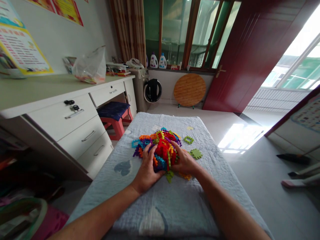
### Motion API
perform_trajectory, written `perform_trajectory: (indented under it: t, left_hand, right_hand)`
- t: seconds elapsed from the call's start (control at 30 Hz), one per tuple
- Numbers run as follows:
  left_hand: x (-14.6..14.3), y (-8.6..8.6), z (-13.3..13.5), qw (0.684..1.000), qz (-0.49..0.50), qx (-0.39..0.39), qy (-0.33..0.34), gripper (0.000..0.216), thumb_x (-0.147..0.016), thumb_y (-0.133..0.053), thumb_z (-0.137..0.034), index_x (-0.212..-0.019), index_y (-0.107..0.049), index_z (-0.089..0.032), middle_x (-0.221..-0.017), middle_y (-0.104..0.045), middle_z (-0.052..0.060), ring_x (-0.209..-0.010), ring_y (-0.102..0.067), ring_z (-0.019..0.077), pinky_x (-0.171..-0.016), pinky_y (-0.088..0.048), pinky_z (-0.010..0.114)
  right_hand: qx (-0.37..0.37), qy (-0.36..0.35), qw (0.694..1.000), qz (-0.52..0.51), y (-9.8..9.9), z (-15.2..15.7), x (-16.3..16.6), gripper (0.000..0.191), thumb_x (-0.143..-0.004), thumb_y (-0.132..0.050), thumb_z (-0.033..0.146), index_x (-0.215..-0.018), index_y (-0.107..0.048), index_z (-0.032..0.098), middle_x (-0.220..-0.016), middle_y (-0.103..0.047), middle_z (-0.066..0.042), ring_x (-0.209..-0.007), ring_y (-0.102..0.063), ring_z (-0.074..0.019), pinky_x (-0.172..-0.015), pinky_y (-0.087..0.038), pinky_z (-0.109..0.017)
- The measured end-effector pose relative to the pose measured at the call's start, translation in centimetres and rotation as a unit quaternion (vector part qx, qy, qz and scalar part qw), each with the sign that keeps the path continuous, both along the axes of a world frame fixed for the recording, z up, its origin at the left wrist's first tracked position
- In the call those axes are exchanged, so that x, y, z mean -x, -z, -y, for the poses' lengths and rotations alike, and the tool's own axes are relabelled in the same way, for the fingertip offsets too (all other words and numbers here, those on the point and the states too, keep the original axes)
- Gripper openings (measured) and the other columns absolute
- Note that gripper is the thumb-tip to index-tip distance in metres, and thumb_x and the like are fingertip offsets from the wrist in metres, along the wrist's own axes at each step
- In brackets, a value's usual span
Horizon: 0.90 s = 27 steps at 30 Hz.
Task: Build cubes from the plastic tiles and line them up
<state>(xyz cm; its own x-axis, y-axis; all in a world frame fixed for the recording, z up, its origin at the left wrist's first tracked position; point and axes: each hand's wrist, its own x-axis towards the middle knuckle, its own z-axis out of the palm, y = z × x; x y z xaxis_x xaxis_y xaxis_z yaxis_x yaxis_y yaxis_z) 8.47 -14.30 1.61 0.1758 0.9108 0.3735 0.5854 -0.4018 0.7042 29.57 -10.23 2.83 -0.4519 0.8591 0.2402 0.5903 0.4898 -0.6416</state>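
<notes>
A heap of interlocking plastic building pieces (163,150) in red, orange, purple, blue and green lies on a cloth-covered table (155,206). My left hand (147,168) clasps the heap's left front side, fingers curved over blue and orange pieces. On the opposite side, my right hand (183,160) is curled around red and yellow pieces, its fingertips hidden among them. Just right of the heap lie a green square frame piece (188,140) and a solid green square piece (196,154). A green piece (169,176) sits between my two wrists at the front.
A white desk (70,123) stands at left, with a plastic bag (91,66) on top. Beside it are a red stool (117,126) and a washing machine (141,83). A round wooden board (190,90) leans on the back wall near a red door (232,56). A pink bin (53,216) is lower left.
</notes>
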Motion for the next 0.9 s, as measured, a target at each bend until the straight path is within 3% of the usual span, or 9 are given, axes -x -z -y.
perform_trajectory:
  t: [0.1,0.2,0.33,0.43,0.57,0.67,0.8,0.9]
  left_hand:
    - [-0.6,0.2,-0.8,0.999,0.044,-0.023,0.014,0.102,-0.066,-0.078,-0.024,-0.146,-0.015,-0.032,-0.151,-0.017,0.012,-0.144,-0.015,0.0328,-0.116,-0.02,0.051]
    - [-1.1,0.0,-1.8,0.994,0.099,-0.034,0.044,0.099,-0.066,-0.079,-0.025,-0.145,-0.021,-0.031,-0.147,-0.028,0.011,-0.141,-0.024,0.0321,-0.116,-0.02,0.05]
    - [-1.8,-1.6,-3.3,0.969,0.219,0.05,0.101,0.088,-0.065,-0.081,-0.029,-0.139,-0.034,-0.028,-0.137,-0.046,0.011,-0.129,-0.044,0.0296,-0.109,-0.035,0.045]
    - [-2.1,-3.4,-4.1,0.934,0.312,0.119,0.127,0.082,-0.063,-0.082,-0.029,-0.133,-0.04,-0.024,-0.125,-0.057,0.009,-0.112,-0.058,0.0259,-0.097,-0.047,0.04]
    - [-1.6,-4.6,-5.2,0.914,0.372,0.14,0.085,0.078,-0.06,-0.083,-0.028,-0.126,-0.041,-0.023,-0.108,-0.063,0.003,-0.092,-0.064,0.0183,-0.082,-0.052,0.032]
    - [-0.7,-4.7,-6.1,0.912,0.389,0.124,0.037,0.072,-0.06,-0.083,-0.029,-0.12,-0.044,-0.023,-0.099,-0.062,-0.001,-0.083,-0.063,0.0137,-0.078,-0.051,0.027]
    - [0.7,-4.7,-7.1,0.919,0.378,0.113,-0.015,0.073,-0.057,-0.084,-0.031,-0.118,-0.045,-0.023,-0.097,-0.06,-0.002,-0.082,-0.061,0.0123,-0.082,-0.049,0.028]
    - [1.5,-4.9,-7.5,0.927,0.35,0.137,-0.005,0.077,-0.06,-0.081,-0.034,-0.125,-0.041,-0.022,-0.101,-0.06,0.0,-0.085,-0.061,0.0145,-0.087,-0.049,0.033]
  right_hand:
    - [-0.002,-0.021,0.998,-0.055,0.7,-0.2,0.5,0.103,-0.064,-0.069,0.02,-0.151,-0.014,0.026,-0.128,-0.058,-0.008,-0.106,-0.06,-0.0244,-0.09,-0.047,-0.037]
    - [0.001,-0.013,0.995,-0.101,1.2,-0.6,0.3,0.095,-0.064,-0.071,0.02,-0.147,-0.025,0.023,-0.121,-0.062,-0.007,-0.1,-0.061,-0.0235,-0.089,-0.048,-0.037]
    - [0.027,-0.03,0.98,-0.197,0.7,-1.0,-0.4,0.075,-0.068,-0.074,0.03,-0.135,-0.043,0.021,-0.113,-0.065,-0.007,-0.098,-0.061,-0.0235,-0.089,-0.049,-0.037]
    - [0.103,-0.038,0.953,-0.283,0.1,-1.1,-0.5,0.066,-0.068,-0.075,0.034,-0.128,-0.049,0.023,-0.104,-0.065,-0.005,-0.092,-0.062,-0.0215,-0.084,-0.052,-0.035]
    - [0.208,-0.008,0.894,-0.396,-0.4,-1.0,-0.8,0.066,-0.067,-0.077,0.036,-0.125,-0.048,0.026,-0.103,-0.065,-0.004,-0.087,-0.065,-0.0198,-0.076,-0.055,-0.034]
    - [0.221,0.009,0.874,-0.433,-0.5,-1.0,-1.6,0.065,-0.067,-0.078,0.036,-0.124,-0.048,0.028,-0.109,-0.066,-0.004,-0.093,-0.066,-0.0217,-0.081,-0.055,-0.037]
    - [0.208,0.044,0.884,-0.416,-0.5,-1.4,-2.7,0.064,-0.072,-0.074,0.038,-0.128,-0.044,0.028,-0.106,-0.067,-0.004,-0.091,-0.066,-0.0207,-0.081,-0.054,-0.037]
    - [0.156,0.081,0.917,-0.357,-0.5,-1.7,-3.1,0.053,-0.076,-0.068,0.039,-0.124,-0.048,0.026,-0.102,-0.068,-0.005,-0.086,-0.065,-0.0195,-0.078,-0.053,-0.036]
